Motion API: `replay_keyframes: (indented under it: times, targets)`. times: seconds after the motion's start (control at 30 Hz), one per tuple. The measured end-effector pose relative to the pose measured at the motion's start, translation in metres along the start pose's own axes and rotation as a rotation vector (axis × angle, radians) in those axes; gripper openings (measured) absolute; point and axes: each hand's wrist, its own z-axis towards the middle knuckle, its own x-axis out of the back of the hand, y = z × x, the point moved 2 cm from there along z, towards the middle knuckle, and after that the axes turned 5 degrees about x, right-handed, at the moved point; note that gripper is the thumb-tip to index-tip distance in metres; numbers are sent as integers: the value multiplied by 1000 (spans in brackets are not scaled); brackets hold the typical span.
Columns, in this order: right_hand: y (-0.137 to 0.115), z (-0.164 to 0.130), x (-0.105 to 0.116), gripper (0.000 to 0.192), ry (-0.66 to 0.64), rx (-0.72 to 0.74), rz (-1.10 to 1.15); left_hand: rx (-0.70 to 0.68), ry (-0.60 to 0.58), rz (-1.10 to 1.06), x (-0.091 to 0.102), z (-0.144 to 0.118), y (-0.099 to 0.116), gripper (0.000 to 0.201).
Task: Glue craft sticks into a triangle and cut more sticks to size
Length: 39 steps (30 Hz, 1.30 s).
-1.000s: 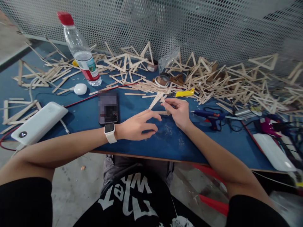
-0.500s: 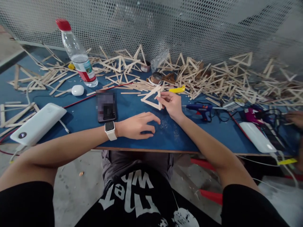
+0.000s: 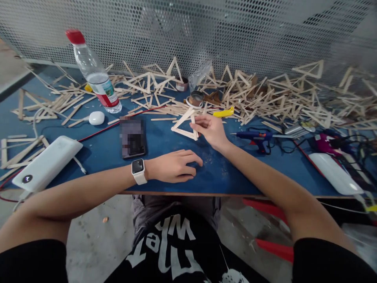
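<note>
My right hand [image 3: 210, 129] pinches one side of a small triangle of wooden craft sticks [image 3: 183, 133], held just over the blue table. Lower and to the left, my left hand [image 3: 178, 166] rests low above the table near its front edge, fingers apart and curved, with nothing in them. A white-strapped watch [image 3: 138, 169] is on that wrist. Beyond the triangle lie a roll of tape [image 3: 194, 100] and a yellow cutter knife [image 3: 224, 113]. A blue glue gun [image 3: 255, 137] lies to the right of my right hand.
Loose craft sticks and stick triangles [image 3: 265, 98] are heaped along the mesh panel [image 3: 188, 35]. On the left are a water bottle [image 3: 98, 82], a phone [image 3: 133, 137], a white earbud case [image 3: 96, 118] and a white power bank [image 3: 48, 159]. Another power bank [image 3: 335, 173] and cables lie right.
The triangle in my right hand has shifted slightly left and tilted a little. My left hand stays much the same. The view has moved slightly, and another person's hand at the right edge is gone.
</note>
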Motion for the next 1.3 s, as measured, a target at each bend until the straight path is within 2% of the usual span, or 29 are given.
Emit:
replay_keyframes:
  times: [0.17, 0.23, 0.3, 0.37, 0.43, 0.53, 0.6, 0.77, 0.93, 1.17, 1.3]
  targets:
    - [1, 43, -44, 74, -144, 13, -61, -4, -13, 28, 1, 1, -1, 25]
    - [1, 60, -61, 69, -209, 42, -118, 0, -25, 39, 2, 1, -2, 24]
    - [-2, 73, -68, 56, -264, 86, -204, -2, -34, 46, 2, 1, -3, 27]
    - [-8, 80, -61, 40, -295, 142, -317, -8, -36, 51, 2, 0, -3, 30]
    - [-16, 82, -44, 27, -323, 195, -445, -14, -36, 54, 2, 0, -3, 32]
    - [-26, 82, -14, 24, -388, 260, -620, -23, -27, 48, 2, -1, -2, 32]
    - [-28, 83, -2, 22, -460, 291, -709, -26, -15, 40, 2, -2, -3, 31]
    - [-13, 83, -6, 20, -596, 335, -833, -27, 12, 14, 2, -2, -5, 23]
    - [-3, 83, -6, 21, -546, 325, -909, -40, 23, -5, 3, -2, -5, 21]
    - [-1, 82, 2, 19, -549, 327, -914, -14, 26, -31, 4, 0, -5, 22]
    - [-1, 80, 3, 20, -487, 333, -891, 8, 20, -56, 2, 0, -7, 22]
